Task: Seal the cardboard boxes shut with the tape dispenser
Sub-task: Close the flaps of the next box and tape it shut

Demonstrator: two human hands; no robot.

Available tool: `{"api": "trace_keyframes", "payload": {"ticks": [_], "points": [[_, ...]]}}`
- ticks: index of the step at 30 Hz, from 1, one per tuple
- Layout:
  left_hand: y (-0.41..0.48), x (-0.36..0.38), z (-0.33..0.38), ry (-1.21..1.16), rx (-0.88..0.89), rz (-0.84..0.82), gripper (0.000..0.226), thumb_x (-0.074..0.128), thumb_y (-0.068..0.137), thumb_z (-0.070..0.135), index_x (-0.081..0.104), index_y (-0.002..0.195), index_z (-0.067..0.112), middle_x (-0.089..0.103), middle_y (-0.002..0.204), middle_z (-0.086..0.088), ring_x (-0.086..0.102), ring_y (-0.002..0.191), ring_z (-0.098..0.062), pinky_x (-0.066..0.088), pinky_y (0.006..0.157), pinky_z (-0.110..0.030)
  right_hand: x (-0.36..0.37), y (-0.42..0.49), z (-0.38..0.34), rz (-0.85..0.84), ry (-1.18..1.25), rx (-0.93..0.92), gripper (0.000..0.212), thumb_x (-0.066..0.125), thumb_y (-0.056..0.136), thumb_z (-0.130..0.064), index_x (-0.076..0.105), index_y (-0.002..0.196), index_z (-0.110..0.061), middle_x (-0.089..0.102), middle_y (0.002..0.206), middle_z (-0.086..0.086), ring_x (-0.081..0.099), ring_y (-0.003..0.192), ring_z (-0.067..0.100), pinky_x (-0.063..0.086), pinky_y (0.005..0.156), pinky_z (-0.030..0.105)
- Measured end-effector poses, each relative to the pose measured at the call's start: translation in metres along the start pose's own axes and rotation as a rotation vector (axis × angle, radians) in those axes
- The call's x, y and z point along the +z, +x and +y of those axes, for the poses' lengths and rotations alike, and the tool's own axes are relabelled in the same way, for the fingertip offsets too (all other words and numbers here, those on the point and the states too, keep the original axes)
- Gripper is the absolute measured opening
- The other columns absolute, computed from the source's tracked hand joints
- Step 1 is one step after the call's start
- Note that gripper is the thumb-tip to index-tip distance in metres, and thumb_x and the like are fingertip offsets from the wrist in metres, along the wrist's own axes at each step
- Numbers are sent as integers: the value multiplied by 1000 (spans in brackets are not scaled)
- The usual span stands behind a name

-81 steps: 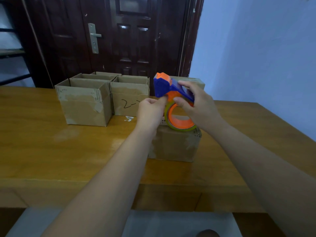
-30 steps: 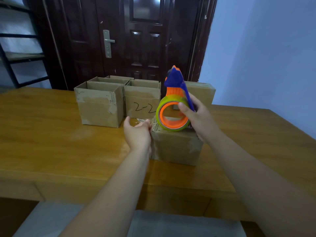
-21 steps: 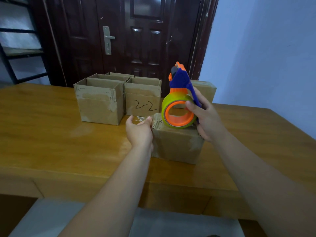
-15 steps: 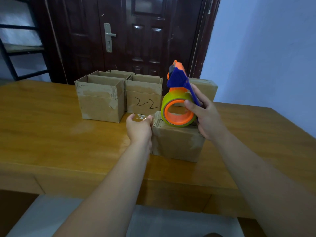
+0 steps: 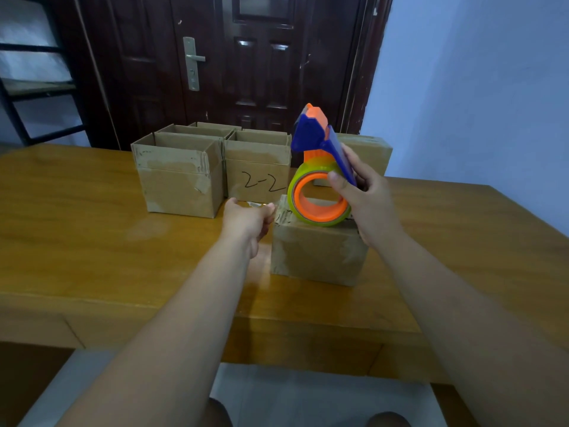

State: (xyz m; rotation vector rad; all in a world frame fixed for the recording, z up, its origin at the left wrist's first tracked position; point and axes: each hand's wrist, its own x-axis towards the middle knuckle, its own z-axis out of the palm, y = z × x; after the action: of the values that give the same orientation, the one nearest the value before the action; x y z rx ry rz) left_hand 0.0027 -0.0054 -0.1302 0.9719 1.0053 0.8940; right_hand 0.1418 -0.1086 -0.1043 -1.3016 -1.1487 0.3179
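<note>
Right hand (image 5: 368, 208) gripping tape dispenser (image 5: 308, 137) on near box (image 5: 317, 254); left hand (image 5: 246, 220) curled, hold unclear. Far open boxes (image 5: 181, 186) not sealed yet.

Tape dispenser (image 5: 320, 149) — blue body, orange core, yellow-green tape roll. Cardboard boxes (image 5: 181, 177) brown; one marked "2-2" (image 5: 261, 186) in black. Table (image 5: 77, 241) — honey-tan woodgrain. Door (image 5: 246, 57) dark brown.

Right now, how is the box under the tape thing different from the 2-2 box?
The near box is closed on top, with the dispenser on it; the 2-2 box is open on top. The 2-2 box has writing on its front; the near box's front shows none. The near box stands alone; the 2-2 box sits among other open boxes. Both are brown cardboard on the table.
</note>
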Motion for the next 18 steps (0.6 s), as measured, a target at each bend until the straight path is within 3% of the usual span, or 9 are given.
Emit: {"api": "trace_keyframes", "payload": {"ticks": [2, 4, 7, 12, 14, 16, 18], "points": [[-1, 0, 0, 51, 36, 32, 95, 73, 80, 6, 13, 151, 28, 50, 134, -15, 56, 116, -29, 49, 97, -48, 0, 0, 1, 0, -2, 2, 74, 67, 75, -42, 43, 142, -24, 55, 135, -8, 54, 120, 8, 48, 102, 36], [-3, 2, -1, 127, 95, 56, 96, 70, 83, 7, 6, 152, 28, 33, 150, -13, 42, 131, -33, 41, 105, -48, -1, 0, 1, -3, 0, 9, 75, 67, 75, -42, 42, 143, -24, 55, 135, -7, 54, 121, 8, 48, 102, 37], [-8, 7, -3, 226, 201, 89, 93, 65, 88, 9, 0, 153, 25, 25, 155, -9, 32, 138, -30, 37, 105, -42, -1, 0, 0, -7, -3, 16, 76, 67, 74, -43, 42, 143, -24, 54, 136, -6, 53, 122, 10, 48, 102, 38], [-8, 12, -2, 281, 140, 83, 86, 59, 93, 14, -1, 153, 28, 31, 152, -9, 35, 135, -32, 39, 103, -45, 0, 0, 1, 9, 4, 23, 73, 68, 76, -40, 42, 143, -25, 55, 135, -7, 53, 122, 10, 47, 102, 39], [-10, 11, -6, 229, 66, 64, 73, 53, 96, 10, 9, 153, 25, 42, 140, -8, 50, 115, -29, 48, 89, -41, 0, 0, 1, 6, 1, 24, 73, 68, 78, -39, 41, 144, -23, 55, 135, -6, 53, 121, 9, 47, 102, 39], [-13, 9, -15, 167, 12, 73, 60, 41, 96, 0, 25, 149, 24, 50, 122, -7, 53, 80, -17, 48, 60, -27, 0, 0, 2, 2, -2, 22, 74, 68, 78, -40, 41, 144, -23, 55, 136, -6, 53, 122, 10, 47, 103, 41], [-12, 8, -25, 120, 113, 153, 57, 41, 93, -5, 37, 140, 26, 51, 124, -6, 55, 82, -16, 44, 57, -22, 0, 0, 1, 7, 3, 25, 74, 68, 77, -40, 41, 144, -23, 55, 136, -6, 53, 122, 10, 46, 103, 40]]}}
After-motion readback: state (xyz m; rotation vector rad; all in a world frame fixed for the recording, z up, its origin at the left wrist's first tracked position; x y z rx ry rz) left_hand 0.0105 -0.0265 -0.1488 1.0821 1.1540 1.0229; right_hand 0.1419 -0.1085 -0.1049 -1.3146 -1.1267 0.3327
